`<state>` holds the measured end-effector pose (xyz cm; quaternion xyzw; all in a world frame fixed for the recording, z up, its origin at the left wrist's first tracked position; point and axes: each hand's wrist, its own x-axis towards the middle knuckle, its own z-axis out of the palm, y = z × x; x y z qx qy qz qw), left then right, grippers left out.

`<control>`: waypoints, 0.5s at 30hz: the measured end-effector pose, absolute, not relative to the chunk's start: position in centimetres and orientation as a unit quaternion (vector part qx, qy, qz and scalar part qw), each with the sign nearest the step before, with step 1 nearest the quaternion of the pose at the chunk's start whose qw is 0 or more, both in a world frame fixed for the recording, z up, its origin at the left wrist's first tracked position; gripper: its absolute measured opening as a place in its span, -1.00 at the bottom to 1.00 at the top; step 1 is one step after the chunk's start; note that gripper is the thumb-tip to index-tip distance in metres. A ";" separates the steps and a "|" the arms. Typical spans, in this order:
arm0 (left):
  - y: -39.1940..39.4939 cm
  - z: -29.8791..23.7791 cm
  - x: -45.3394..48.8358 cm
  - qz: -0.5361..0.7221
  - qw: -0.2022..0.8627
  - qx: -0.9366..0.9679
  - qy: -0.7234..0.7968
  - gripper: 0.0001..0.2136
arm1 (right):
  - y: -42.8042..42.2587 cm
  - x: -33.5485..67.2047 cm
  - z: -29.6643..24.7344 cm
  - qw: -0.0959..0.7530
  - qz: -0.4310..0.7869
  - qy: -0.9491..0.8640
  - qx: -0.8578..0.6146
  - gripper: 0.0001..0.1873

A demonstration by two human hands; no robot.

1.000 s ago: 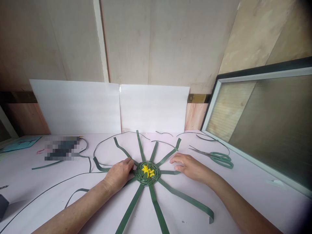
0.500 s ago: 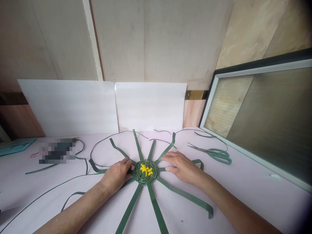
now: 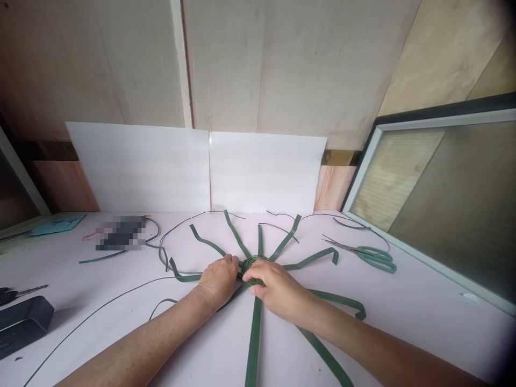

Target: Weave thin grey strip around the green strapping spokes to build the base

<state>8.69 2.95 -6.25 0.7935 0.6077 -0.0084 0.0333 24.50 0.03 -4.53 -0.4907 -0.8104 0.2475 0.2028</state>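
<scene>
The left hand (image 3: 220,277) is curled, fingers close together at the left edge of a green woven disc (image 3: 253,262); just what its hidden fingertips grip, I cannot tell. The right hand (image 3: 278,285) is loosely bent over the near right part of the disc, fingertips on it and a small gap between thumb and forefinger. The disc lies between the two hands on the pale pink table (image 3: 201,344), partly covered by them.

Flat green strips (image 3: 253,344) spread from the disc like spokes; two run toward the near side, one passing under the right forearm, and several on the far side bend at their ends. Thin dark cords (image 3: 97,312) curve across the table on both sides.

To the right lie scissors (image 3: 374,258) with green handles, the blades pointing left. To the left are a pixelated dark item (image 3: 121,233), a blue packet (image 3: 58,224), a black box (image 3: 26,325) and, just behind that, a dark-handled tool (image 3: 24,293). Two white boards (image 3: 149,166) stand along the back; a framed pane (image 3: 443,193) rises at the right.
</scene>
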 end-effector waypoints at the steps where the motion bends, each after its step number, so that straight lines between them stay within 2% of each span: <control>1: 2.8 -6.2 8.7 -0.008 0.037 0.794 0.607 -0.83 | 0.6 24.0 -5.5 0.199 0.224 -0.812 -0.501 -0.71; 4: 2.7 -6.2 8.7 -0.003 0.042 0.794 0.606 -0.82 | 1.7 23.6 -7.7 0.200 0.165 -0.820 -0.509 -0.73; 9: 3.1 -6.3 8.2 -0.002 0.042 0.796 0.604 -0.80 | 1.6 24.2 -9.2 0.248 0.146 -0.834 -0.470 -0.74; 15: 3.5 -6.4 7.2 -0.007 0.028 0.820 0.571 -0.82 | 1.5 24.6 -9.6 0.237 0.084 -0.874 -0.417 -0.78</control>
